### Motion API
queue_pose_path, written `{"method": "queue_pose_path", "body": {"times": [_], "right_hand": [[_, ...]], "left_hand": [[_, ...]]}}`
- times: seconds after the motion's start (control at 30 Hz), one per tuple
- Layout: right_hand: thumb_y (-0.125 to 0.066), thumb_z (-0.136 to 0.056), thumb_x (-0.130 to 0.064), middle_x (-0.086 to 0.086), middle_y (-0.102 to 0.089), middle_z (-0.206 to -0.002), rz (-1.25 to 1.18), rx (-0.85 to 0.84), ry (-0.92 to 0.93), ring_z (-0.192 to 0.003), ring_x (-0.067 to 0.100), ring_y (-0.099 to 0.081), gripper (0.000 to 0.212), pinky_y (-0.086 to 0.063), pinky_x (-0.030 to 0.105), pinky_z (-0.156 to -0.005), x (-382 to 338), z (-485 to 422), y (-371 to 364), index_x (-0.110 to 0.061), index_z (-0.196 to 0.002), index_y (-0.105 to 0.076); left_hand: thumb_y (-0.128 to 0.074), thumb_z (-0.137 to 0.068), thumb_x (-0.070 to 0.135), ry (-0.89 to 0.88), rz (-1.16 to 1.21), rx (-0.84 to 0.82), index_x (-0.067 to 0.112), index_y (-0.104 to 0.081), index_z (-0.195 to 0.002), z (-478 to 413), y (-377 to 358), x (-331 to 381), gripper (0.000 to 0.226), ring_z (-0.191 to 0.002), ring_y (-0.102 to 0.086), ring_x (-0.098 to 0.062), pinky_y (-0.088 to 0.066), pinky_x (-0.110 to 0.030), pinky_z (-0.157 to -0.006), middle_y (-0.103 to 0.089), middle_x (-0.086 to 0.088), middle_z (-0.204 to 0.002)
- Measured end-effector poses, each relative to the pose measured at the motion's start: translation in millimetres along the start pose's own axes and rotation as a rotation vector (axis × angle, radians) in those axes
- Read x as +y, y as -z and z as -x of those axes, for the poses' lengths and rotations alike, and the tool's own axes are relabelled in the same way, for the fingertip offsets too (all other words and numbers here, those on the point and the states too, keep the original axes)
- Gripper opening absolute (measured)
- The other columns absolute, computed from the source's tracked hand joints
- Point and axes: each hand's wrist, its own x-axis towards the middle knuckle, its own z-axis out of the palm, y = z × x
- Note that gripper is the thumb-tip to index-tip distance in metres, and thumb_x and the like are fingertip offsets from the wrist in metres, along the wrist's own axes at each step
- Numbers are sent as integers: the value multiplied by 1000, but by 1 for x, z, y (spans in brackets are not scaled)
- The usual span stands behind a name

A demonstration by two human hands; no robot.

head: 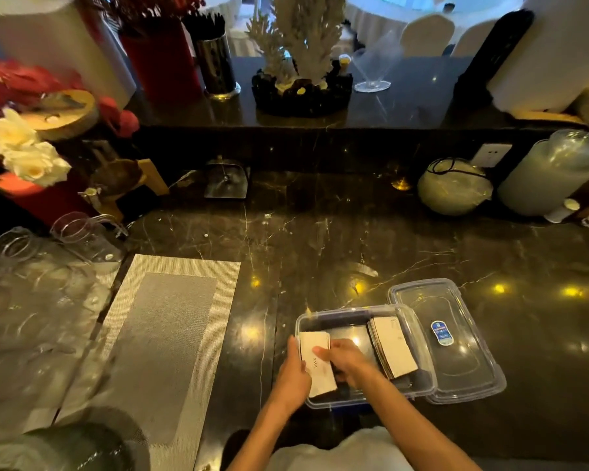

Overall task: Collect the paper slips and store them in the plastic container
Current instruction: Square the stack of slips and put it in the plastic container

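Note:
A clear plastic container [419,338] with a blue rim sits on the dark marble counter near the front edge. Inside its left half, a stack of white paper slips [317,363] is held by both hands. My left hand [293,375] grips the stack's left edge. My right hand [346,360] presses on its right side and top. A second stack of paper slips [393,348] leans in the container's right half. The container's clear lid [456,351], with a blue sticker, lies flat just to the right.
A grey woven placemat [170,331] lies to the left. Several upturned glasses [31,266] crowd the far left. A frosted jar [454,186] and a large jug [551,171] stand at the back right. A raised shelf behind holds vases and a coral ornament [301,62].

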Motion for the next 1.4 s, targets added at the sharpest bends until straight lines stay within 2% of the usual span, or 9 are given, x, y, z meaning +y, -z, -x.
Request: {"method": "queue_pose_path", "body": {"times": [0.13, 0.43, 0.53, 0.63, 0.73, 0.93, 1.07, 1.13, 1.4], "right_hand": [[-66, -92, -23, 0, -72, -98, -12, 73, 50, -86, 15, -67, 26, -52, 28, -60, 4, 0, -10, -15, -117, -65], [-63, -93, -23, 8, -72, -114, 181, 248, 148, -94, 18, -66, 28, -49, 22, -68, 0, -1, -25, -10, -118, -67], [-64, -92, -29, 5, -71, -112, 314, 328, 162, -80, 10, -59, 25, -38, 15, -55, -2, 3, -29, -13, -112, -65], [-63, -92, -33, 8, -66, -120, 436, 381, 156, -110, 24, -61, 35, -52, 33, -85, -3, 5, -32, -11, -119, -62], [-61, -93, -33, 11, -51, -133, 442, 392, 145, -123, 31, -51, 41, -46, 44, -101, -3, 9, -35, -12, -129, -57], [-58, -95, -31, 10, -63, -122, 425, 343, 176, -113, 27, -61, 36, -50, 38, -92, -2, 12, -31, -11, -124, -62], [-49, -97, -24, 10, -71, -106, 296, 255, 125, -88, 21, -65, 20, -53, 29, -68, -2, 13, -20, -15, -98, -66], [-45, -94, -16, 10, -71, -98, 227, 202, 85, -86, 22, -66, 19, -57, 33, -69, 1, 13, -15, -18, -89, -64], [-42, -95, -17, 3, -70, -90, 148, 113, 7, -82, 18, -68, 20, -55, 28, -60, 0, 21, -19, -21, -96, -61]], "left_hand": [[-46, -100, 12, 14, -10, 8, 30, -19, -147, -3, 1, -2, 57, -109, -61, -7, -58, -33, -91, -55, -3, -133], [-48, -100, 12, 1, -51, 4, 22, -9, -154, -3, 1, -1, 67, -101, -61, -2, -54, -12, -73, -57, 4, -124], [-33, -104, 14, -11, -5, 20, 21, -20, -151, -1, 1, -1, 50, -104, -65, -11, -58, -29, -87, -62, -1, -122], [-35, -103, 14, -27, -19, 18, 19, -22, -151, -1, 1, 0, 50, -107, -64, -11, -56, -31, -91, -60, -2, -124], [-44, -101, 14, -38, -20, 12, 21, -14, -153, -1, 2, -2, 60, -109, -62, -12, -55, -34, -94, -58, -1, -127], [-46, -99, 8, -55, -23, 0, 23, -8, -156, -1, 3, -3, 70, -115, -58, -8, -51, -25, -96, -54, -1, -136], [-49, -98, 11, -98, 10, -1, 23, -13, -155, -1, 4, -4, 68, -109, -59, 5, -51, -18, -93, -56, 7, -129], [-51, -98, 15, -117, 24, 3, 26, -17, -153, -2, 3, -5, 66, -104, -57, 14, -50, -12, -86, -58, 9, -127], [-48, -100, 8, -90, 9, 5, 22, -10, -156, -1, 1, -6, 69, -125, -53, -10, -45, -17, -95, -49, 0, -143]]}}
